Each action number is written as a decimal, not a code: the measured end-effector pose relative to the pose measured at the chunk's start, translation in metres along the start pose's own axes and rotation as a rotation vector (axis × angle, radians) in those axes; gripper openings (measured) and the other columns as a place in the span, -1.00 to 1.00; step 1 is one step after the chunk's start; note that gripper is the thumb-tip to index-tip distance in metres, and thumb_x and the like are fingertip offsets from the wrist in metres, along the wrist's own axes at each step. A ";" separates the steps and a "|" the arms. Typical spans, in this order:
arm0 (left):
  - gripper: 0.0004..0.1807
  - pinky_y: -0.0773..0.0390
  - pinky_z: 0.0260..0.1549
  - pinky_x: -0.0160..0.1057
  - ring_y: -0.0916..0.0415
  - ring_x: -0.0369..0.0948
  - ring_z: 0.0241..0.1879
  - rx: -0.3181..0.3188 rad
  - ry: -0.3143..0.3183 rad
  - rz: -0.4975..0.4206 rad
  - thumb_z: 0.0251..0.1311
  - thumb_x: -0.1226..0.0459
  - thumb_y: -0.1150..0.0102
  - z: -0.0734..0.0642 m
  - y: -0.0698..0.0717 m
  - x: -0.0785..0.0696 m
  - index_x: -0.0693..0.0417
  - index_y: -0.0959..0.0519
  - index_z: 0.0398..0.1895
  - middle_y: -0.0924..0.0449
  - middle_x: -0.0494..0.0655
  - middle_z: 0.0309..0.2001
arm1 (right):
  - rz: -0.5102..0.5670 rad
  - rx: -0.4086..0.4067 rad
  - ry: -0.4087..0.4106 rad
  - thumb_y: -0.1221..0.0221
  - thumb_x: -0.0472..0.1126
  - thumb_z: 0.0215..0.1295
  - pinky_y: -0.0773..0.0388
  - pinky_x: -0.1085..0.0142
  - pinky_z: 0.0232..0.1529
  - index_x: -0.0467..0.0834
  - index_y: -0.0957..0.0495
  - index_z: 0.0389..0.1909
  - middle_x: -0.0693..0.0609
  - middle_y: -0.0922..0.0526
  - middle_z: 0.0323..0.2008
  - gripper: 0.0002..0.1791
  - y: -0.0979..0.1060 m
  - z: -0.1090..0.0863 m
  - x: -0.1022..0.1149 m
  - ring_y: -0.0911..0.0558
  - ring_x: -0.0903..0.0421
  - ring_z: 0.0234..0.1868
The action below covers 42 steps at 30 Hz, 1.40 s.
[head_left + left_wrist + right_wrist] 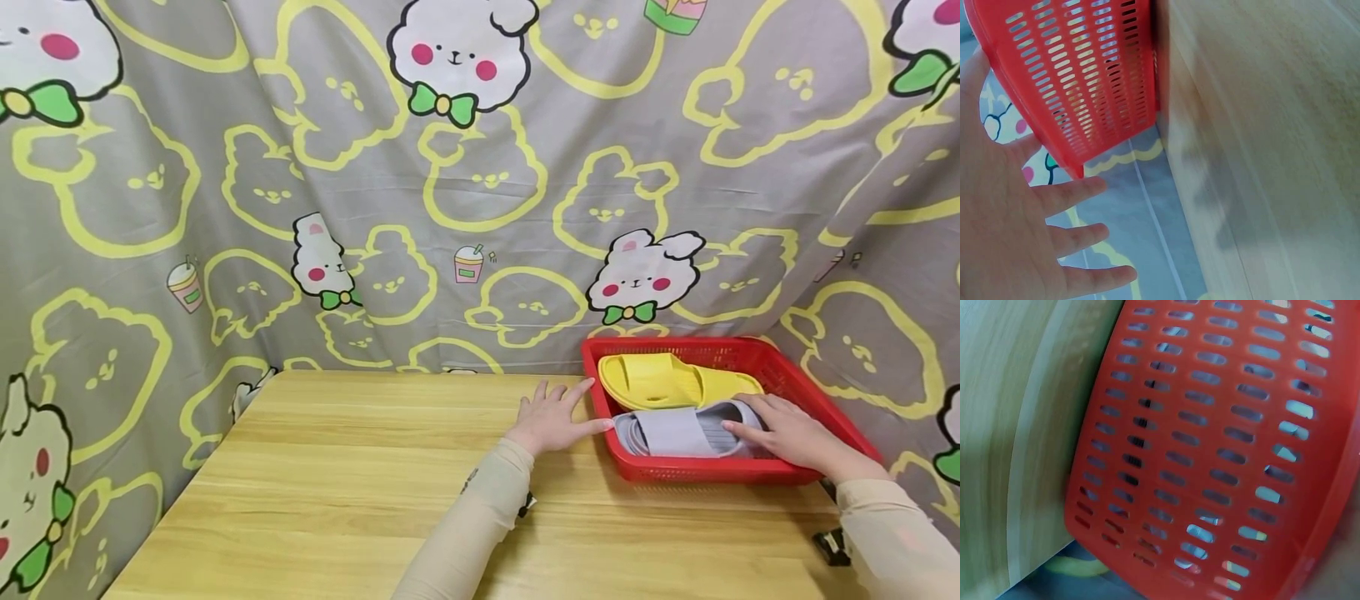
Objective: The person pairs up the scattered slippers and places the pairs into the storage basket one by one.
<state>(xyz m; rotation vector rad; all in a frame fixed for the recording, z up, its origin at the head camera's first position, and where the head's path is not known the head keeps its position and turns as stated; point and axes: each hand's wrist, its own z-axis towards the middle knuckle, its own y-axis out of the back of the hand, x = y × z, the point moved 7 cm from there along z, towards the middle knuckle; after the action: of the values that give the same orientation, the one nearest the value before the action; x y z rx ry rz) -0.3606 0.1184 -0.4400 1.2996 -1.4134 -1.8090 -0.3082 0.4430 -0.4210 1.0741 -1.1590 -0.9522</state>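
A pair of grey slippers (678, 433) lies in the front of a red plastic basket (637, 471). Behind it, in the same basket, is a pair of yellow slippers (652, 379). Straight, spread fingers mark my left hand (551, 421), which is at the basket's left side; its thumb and index finger reach the rim. The left wrist view shows this hand (1010, 219) beside the basket's slotted wall (1079, 81). My right hand (787, 429) reaches over the basket's front rim, with extended fingers and thumb at the right end of the grey slippers. Its fingers are out of the right wrist view.
The basket stands at the right rear of a wooden table (337, 483). A grey curtain (480, 217) with yellow outlines and cartoon animals hangs behind and beside the table. In the right wrist view, the basket's slotted wall (1166, 475) fills most of the picture.
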 end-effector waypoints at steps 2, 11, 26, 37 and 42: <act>-0.12 -0.11 0.32 0.37 0.07 0.13 0.52 -0.001 0.001 0.002 0.03 -0.58 0.33 0.000 0.001 0.000 -0.74 0.13 0.47 -0.18 -0.08 0.49 | -0.009 -0.002 0.002 -0.16 0.28 0.23 -0.24 -0.45 0.12 -0.29 -0.28 0.30 -0.47 -0.34 0.21 -0.14 0.000 0.001 0.000 -0.25 -0.45 0.20; -0.12 -0.12 0.32 0.37 0.07 0.14 0.52 -0.001 0.000 -0.007 0.04 -0.58 0.33 -0.001 0.001 0.001 -0.73 0.12 0.47 -0.18 -0.06 0.49 | -0.024 -0.012 -0.007 -0.16 0.33 0.20 -0.18 -0.47 0.14 -0.29 -0.26 0.34 -0.50 -0.31 0.25 -0.08 0.002 -0.001 0.004 -0.22 -0.47 0.23; -0.11 -0.11 0.32 0.37 0.06 0.14 0.52 -0.007 0.000 -0.010 0.01 -0.59 0.34 -0.002 0.000 0.000 -0.74 0.13 0.47 -0.19 -0.07 0.48 | -0.081 -0.157 -0.009 -0.06 0.27 0.32 0.02 -0.45 0.24 -0.19 -0.18 0.43 -0.47 -0.22 0.31 -0.16 0.007 -0.010 0.007 -0.13 -0.44 0.31; -0.14 -0.12 0.33 0.35 0.06 0.13 0.52 -0.023 0.003 0.041 0.06 -0.57 0.36 0.000 0.003 0.002 -0.73 0.16 0.47 -0.13 -0.10 0.51 | -0.065 -0.302 -0.007 -0.05 0.18 0.36 0.20 -0.42 0.35 -0.14 -0.10 0.48 -0.41 -0.23 0.31 -0.20 0.013 -0.012 0.011 -0.14 -0.39 0.33; -0.13 -0.10 0.34 0.35 0.08 0.11 0.53 -0.056 -0.008 0.101 0.07 -0.57 0.45 0.000 0.001 0.000 -0.69 0.16 0.49 -0.09 -0.15 0.53 | -0.082 -0.324 -0.003 -0.06 0.18 0.35 0.17 -0.41 0.35 -0.15 -0.15 0.46 -0.40 -0.25 0.31 -0.22 0.015 -0.014 0.012 -0.14 -0.37 0.33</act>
<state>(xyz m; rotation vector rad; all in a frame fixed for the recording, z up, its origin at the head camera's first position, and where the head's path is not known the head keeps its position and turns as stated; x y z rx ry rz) -0.3607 0.1178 -0.4393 1.1733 -1.3970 -1.7756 -0.2925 0.4375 -0.4045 0.8629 -0.9290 -1.1609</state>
